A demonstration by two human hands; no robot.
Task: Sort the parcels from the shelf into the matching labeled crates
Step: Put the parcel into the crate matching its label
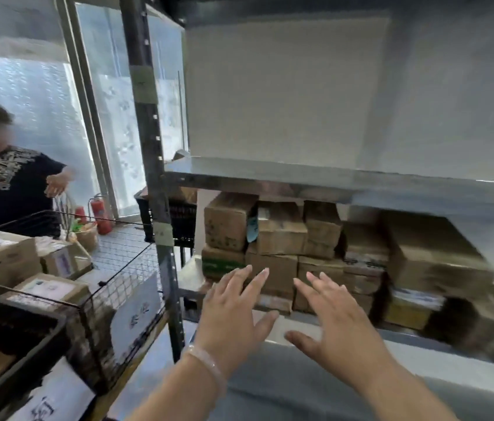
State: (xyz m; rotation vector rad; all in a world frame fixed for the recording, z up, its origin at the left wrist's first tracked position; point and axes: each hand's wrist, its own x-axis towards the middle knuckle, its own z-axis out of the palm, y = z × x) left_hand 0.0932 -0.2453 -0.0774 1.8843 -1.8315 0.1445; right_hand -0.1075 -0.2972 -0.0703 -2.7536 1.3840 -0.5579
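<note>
Shelf (300,174): steel rack, upper tier bare | Parcels (279,232): cardboard boxes stacked on the lower tier, just ahead of both hands | Crate (124,268): wire, labeled, left of the rack, boxes inside | Left hand (233,311): fingers spread wide, holding nothing | Right hand (333,317): likewise spread and empty, beside the left

Parcels (282,238) stacked on shelf (300,177); wire crate (112,268) left; both hands before parcels.
</note>
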